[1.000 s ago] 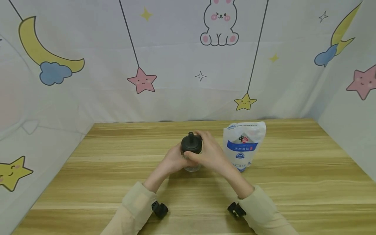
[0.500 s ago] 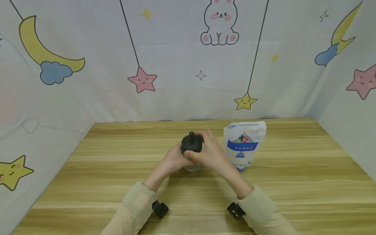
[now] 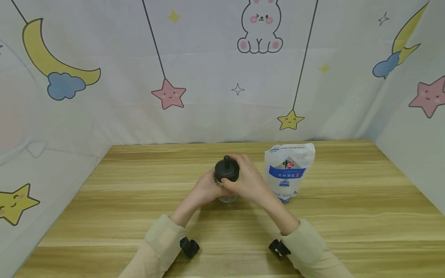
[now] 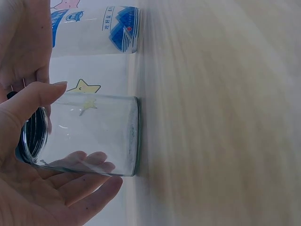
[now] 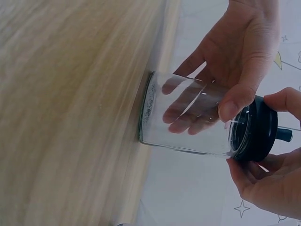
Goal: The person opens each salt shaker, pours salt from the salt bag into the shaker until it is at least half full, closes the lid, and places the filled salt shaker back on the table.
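A clear glass jar (image 4: pixel 103 127) with a black lid (image 3: pixel 226 170) stands upright on the wooden table; a short black knob sticks up from the lid. Its glass looks see-through, with a few whitish specks near the base in the right wrist view. My left hand (image 3: pixel 205 188) grips the jar body, thumb on the near side and fingers behind the glass. The right hand (image 3: pixel 248 179) holds the lid's rim between thumb and fingers, as the right wrist view also shows. To the right of the jar stands a white and blue salt pouch (image 3: pixel 286 172).
The wooden table (image 3: pixel 139 216) stretches out on both sides of the arms. White cloth (image 3: pixel 208 123) printed with stars, moons and a rabbit hangs behind and at the sides. A small black camera (image 3: pixel 189 248) sits at the left cuff, another (image 3: pixel 279 248) at the right.
The right thumb has shifted slightly along the lid's near edge. The jar, the left hand and the salt pouch keep their places.
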{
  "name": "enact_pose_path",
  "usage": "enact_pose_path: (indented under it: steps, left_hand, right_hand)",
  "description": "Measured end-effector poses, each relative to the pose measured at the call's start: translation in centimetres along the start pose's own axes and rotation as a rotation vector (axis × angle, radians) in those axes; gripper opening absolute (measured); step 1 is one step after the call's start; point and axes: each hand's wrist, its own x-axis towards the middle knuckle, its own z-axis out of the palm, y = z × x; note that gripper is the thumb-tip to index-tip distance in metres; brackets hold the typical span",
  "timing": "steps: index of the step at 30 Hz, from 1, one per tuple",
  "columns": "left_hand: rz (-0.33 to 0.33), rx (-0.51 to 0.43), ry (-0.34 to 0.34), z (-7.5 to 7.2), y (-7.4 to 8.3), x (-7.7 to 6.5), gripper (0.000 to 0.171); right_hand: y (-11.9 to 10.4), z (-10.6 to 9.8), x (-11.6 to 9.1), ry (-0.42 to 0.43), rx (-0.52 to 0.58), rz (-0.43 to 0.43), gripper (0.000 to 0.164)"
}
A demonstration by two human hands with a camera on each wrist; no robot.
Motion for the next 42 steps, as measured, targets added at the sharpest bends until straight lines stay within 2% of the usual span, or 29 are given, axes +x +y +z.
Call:
enact_pose_path:
  steps: [7, 12, 20, 42]
  left_hand:
    - [0.003, 0.004, -0.005, 0.02, -0.01, -0.03, 0.071]
    - [0.026, -0.010, -0.017, 0.02, 0.03, -0.09, 0.070]
    - [0.022, -0.031, -0.026, 0.09, -0.06, -0.03, 0.067]
    - [-0.013, 0.012, 0.007, 0.00, 0.07, -0.12, 0.075]
  right_hand:
    - [-0.02, -0.08, -0.07, -0.009, -0.005, -0.005, 0.070]
    - [0.01, -0.05, -0.10, 0.020, -0.006, 0.014, 0.077]
    - [0.00, 0.05, -0.14, 0.052, -0.023, 0.028, 0.069]
    - [-0.13, -0.01, -0.14, -0.008, -0.007, -0.019, 0.071]
